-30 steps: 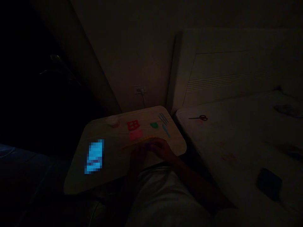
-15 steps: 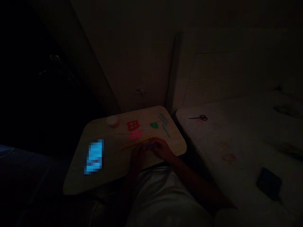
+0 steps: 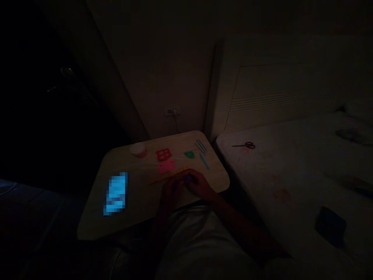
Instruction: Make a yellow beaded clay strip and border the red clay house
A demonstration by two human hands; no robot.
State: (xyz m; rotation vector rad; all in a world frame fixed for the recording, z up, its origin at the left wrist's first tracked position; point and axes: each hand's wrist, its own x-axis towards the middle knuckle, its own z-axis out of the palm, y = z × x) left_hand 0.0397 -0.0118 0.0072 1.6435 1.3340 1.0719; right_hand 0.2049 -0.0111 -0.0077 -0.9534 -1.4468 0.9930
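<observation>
Taking the two hands as the clock's centre, the bed [image 3: 291, 167] spreads out at three o'clock, and the table [image 3: 142, 202] lies beneath them. Both forearms reach up from the near edge in deep shade, the left hand [image 3: 171, 188] beside the right hand [image 3: 198, 182], both bent inward. A bright blue blurred patch [image 3: 116, 193] sits at nine, a dark blue object [image 3: 330, 226] on the bed at four, scissors [image 3: 243, 145] on the bed at two, and a white-topped tub [image 3: 138, 149] at ten. The yellow strip [image 3: 160, 180] runs slantwise just past the hands, which hide part of it. The red frame [image 3: 163, 154] is at eleven, nearly touching the pink piece [image 3: 166, 167]; a blue knife [image 3: 204, 161] is at two, thin sticks [image 3: 201, 146] at one, and a green piece [image 3: 189, 154] between twelve and one. Smallest, the purple lump [image 3: 188, 179] is held in the curled right fingers; the left fingers close narrowly around a purple bit [image 3: 175, 186], and whether the two join is too dark to tell.
</observation>
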